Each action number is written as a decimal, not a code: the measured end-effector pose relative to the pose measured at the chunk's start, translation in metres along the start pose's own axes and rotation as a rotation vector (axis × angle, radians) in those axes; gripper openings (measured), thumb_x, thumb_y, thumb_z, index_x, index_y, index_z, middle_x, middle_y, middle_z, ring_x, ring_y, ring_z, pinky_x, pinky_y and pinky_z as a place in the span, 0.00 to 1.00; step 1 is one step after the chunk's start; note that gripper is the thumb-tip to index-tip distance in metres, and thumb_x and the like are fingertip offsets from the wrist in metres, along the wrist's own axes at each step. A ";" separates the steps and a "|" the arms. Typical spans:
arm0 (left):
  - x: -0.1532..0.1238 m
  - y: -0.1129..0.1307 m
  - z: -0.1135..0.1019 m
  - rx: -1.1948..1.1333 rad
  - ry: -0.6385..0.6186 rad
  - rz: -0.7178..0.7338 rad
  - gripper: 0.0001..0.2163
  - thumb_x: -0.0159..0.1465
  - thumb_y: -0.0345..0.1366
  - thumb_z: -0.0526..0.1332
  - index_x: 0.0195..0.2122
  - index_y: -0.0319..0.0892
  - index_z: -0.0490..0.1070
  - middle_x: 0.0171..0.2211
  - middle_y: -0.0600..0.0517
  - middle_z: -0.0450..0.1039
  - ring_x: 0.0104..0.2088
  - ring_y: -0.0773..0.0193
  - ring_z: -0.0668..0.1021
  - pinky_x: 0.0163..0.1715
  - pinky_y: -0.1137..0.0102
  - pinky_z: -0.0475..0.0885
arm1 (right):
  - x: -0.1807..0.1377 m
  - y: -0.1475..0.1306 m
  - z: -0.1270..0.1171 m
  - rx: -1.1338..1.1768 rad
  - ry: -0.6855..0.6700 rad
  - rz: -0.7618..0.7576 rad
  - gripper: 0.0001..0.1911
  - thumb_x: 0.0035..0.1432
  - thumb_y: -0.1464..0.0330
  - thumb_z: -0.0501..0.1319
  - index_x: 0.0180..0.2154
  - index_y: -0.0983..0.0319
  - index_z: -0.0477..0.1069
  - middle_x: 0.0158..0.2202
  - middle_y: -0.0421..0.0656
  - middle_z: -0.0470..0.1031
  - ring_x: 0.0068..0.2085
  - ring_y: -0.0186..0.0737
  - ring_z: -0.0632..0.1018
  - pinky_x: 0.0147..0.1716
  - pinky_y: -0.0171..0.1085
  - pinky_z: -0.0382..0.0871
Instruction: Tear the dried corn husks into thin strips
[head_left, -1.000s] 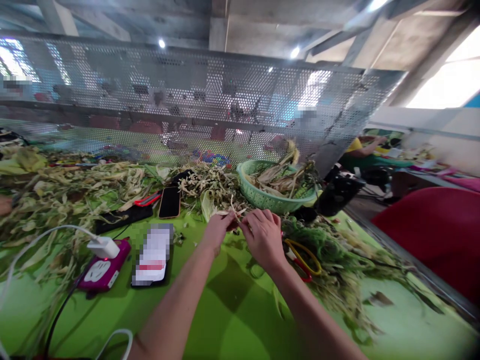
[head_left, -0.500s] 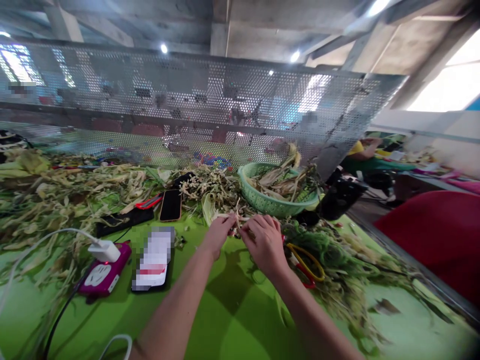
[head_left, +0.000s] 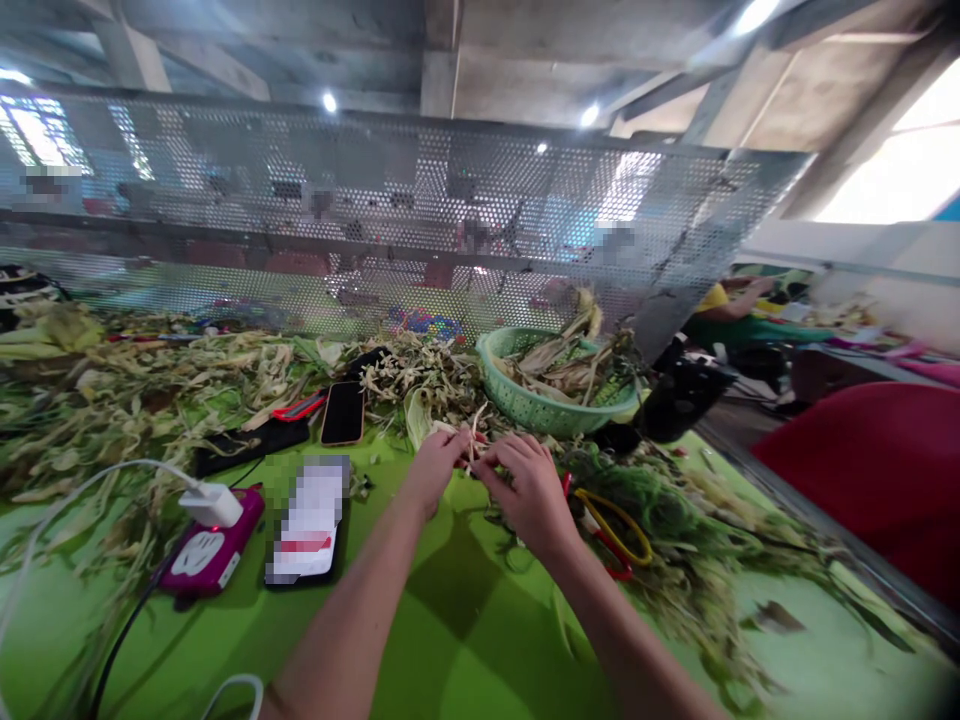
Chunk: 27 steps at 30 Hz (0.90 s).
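Left hand: fingertips pinched on a thin, pale cream strip of dried plant fibre. Right hand: fingers curled in at the strip's lower end; from here I can't tell whether they grip it. Strip sits above the mid-part of the bright green surface, toward its far edge; visible free end points up and away, long axis near upright, leaning slightly right. Step, my judgement: fine two-handed fingering of the strip; next move calls for a steady left pinch. Beyond, rightward: round pale-green perforated plastic basket.
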<state>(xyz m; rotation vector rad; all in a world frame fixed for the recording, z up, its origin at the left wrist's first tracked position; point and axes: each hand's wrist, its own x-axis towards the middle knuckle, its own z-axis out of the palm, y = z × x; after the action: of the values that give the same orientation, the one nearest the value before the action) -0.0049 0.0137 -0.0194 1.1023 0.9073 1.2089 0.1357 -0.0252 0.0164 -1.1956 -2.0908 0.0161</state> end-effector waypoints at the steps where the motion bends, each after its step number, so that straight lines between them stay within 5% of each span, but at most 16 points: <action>1: 0.000 0.001 -0.001 -0.001 -0.024 -0.009 0.17 0.57 0.49 0.61 0.36 0.39 0.76 0.32 0.48 0.75 0.36 0.60 0.74 0.39 0.66 0.68 | 0.001 0.003 -0.001 0.076 0.035 0.041 0.09 0.62 0.65 0.58 0.29 0.59 0.68 0.31 0.42 0.72 0.36 0.41 0.70 0.38 0.40 0.61; 5: 0.000 0.001 0.000 -0.101 -0.065 -0.032 0.18 0.53 0.48 0.66 0.39 0.40 0.73 0.32 0.50 0.74 0.34 0.62 0.74 0.39 0.66 0.68 | 0.003 0.019 0.000 0.324 0.161 0.261 0.10 0.59 0.60 0.59 0.35 0.60 0.70 0.35 0.43 0.71 0.36 0.41 0.71 0.36 0.38 0.64; 9: -0.004 0.001 0.004 -0.164 -0.135 -0.019 0.19 0.51 0.49 0.68 0.35 0.39 0.71 0.31 0.51 0.73 0.33 0.65 0.74 0.40 0.67 0.68 | 0.004 0.025 0.006 0.698 -0.014 0.423 0.13 0.57 0.57 0.60 0.31 0.61 0.71 0.29 0.41 0.71 0.33 0.40 0.71 0.34 0.37 0.65; 12: -0.008 0.003 0.007 -0.177 -0.182 -0.047 0.18 0.52 0.48 0.68 0.36 0.39 0.72 0.32 0.51 0.72 0.33 0.65 0.74 0.39 0.68 0.68 | 0.004 0.024 0.009 0.886 0.024 0.495 0.13 0.52 0.58 0.64 0.27 0.61 0.70 0.27 0.39 0.70 0.30 0.37 0.70 0.32 0.36 0.64; 19: -0.014 0.009 0.013 -0.255 -0.244 -0.113 0.14 0.54 0.43 0.67 0.36 0.40 0.70 0.35 0.50 0.72 0.37 0.63 0.75 0.38 0.69 0.70 | 0.004 0.028 0.008 0.948 0.169 0.574 0.14 0.47 0.59 0.68 0.26 0.62 0.69 0.24 0.38 0.68 0.27 0.35 0.67 0.30 0.35 0.61; 27: -0.012 0.004 0.013 -0.264 -0.264 -0.101 0.16 0.54 0.44 0.68 0.37 0.40 0.69 0.30 0.54 0.68 0.28 0.70 0.71 0.32 0.73 0.68 | 0.003 0.030 0.010 0.981 0.202 0.587 0.14 0.47 0.59 0.67 0.24 0.61 0.68 0.22 0.36 0.66 0.25 0.33 0.64 0.28 0.34 0.57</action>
<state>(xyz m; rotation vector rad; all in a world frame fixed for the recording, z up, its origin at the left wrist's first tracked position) 0.0049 -0.0005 -0.0125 0.9631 0.5756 1.0375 0.1513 -0.0027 -0.0002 -1.0401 -1.1921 1.0153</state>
